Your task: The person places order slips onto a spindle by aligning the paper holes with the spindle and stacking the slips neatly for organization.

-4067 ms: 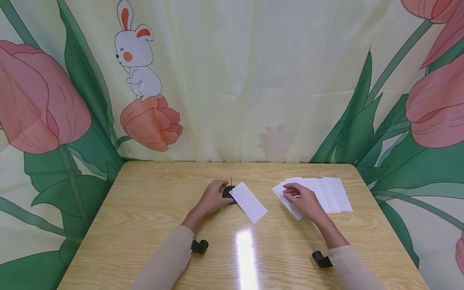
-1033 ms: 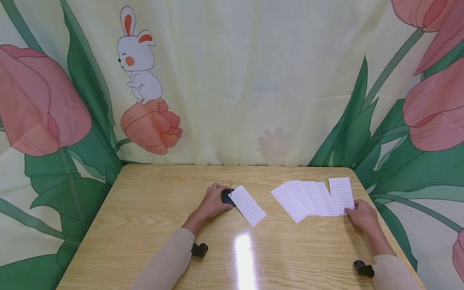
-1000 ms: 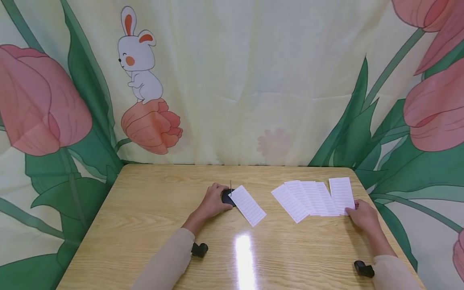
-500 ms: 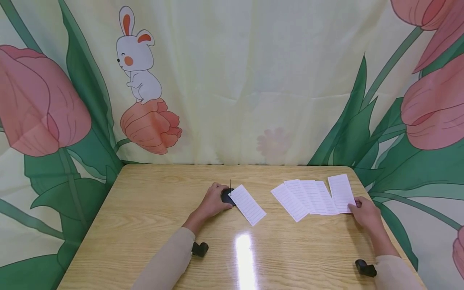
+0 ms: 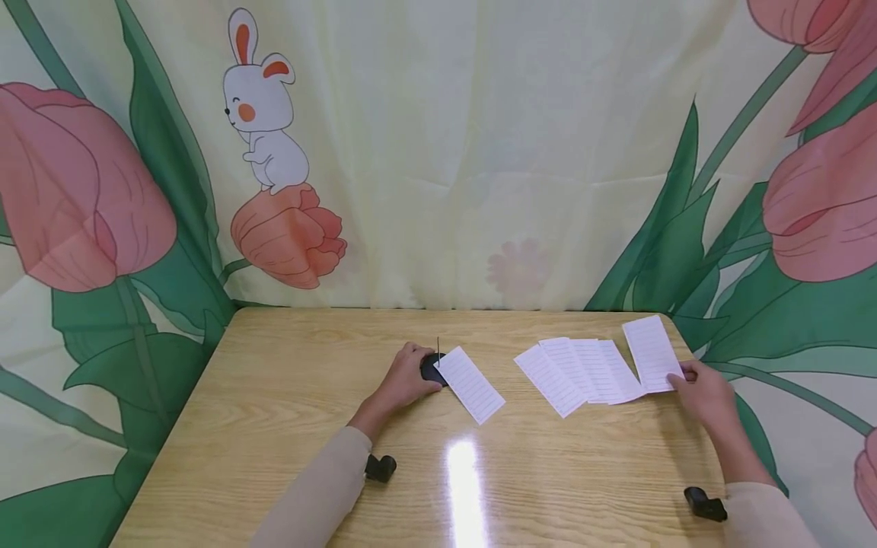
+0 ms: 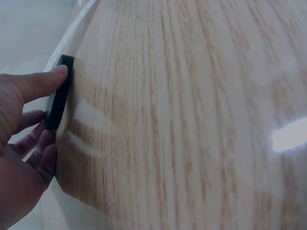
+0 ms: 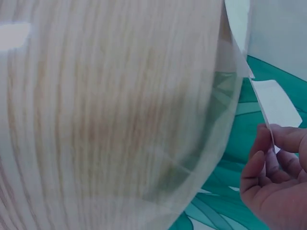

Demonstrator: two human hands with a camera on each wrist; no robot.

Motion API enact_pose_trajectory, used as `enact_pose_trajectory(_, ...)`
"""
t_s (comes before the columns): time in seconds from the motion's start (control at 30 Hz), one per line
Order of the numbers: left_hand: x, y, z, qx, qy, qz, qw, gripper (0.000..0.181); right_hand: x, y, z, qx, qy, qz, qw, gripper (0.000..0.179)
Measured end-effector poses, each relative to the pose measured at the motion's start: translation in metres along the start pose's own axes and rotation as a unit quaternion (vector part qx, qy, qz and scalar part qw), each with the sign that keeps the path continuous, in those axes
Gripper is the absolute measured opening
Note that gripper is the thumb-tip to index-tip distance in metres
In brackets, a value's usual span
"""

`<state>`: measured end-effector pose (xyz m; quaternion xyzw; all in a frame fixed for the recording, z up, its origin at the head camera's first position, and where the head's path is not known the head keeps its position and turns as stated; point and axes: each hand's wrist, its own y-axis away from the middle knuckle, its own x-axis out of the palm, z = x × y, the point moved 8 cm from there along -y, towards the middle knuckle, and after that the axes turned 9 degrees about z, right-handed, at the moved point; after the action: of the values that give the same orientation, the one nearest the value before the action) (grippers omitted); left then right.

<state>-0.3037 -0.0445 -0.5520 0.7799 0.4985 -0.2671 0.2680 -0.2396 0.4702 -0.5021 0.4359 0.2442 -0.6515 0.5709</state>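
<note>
My left hand grips the round black base of a bill spike, whose thin spike stands upright. In the left wrist view the thumb lies on one side of the base and the fingers on the other. A ruled paper slip has its upper left corner at the spike. My right hand pinches another ruled slip by its lower right corner between thumb and fingertips. This slip tilts up at the right end of a row. In the right wrist view the pinched slip appears nearly edge-on.
Several ruled slips lie fanned and overlapping to the left of the pinched one. They rest on a wooden table with a bright light reflection. A curtain with tulips and a rabbit hangs behind its back edge.
My right hand has moved from the leftmost slip to the rightmost one, taken its corner and drawn it right and upward from the row. The left hand has stayed at the bill spike.
</note>
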Motion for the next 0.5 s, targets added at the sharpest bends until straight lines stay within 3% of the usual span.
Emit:
enact_pose_trajectory(0.27,0.001,-0.002,0.0,-0.002,-0.008,0.001,1.0,0.069,-0.019,0.008,0.015,-0.033,-0.002,-0.014,0.9994,0.043)
enact_pose_trajectory(0.5,-0.004,0.002,-0.003,-0.003,0.017,0.008,0.9998,0.074,-0.02,0.018,0.039,-0.046,-0.015,0.006,0.9988,0.049)
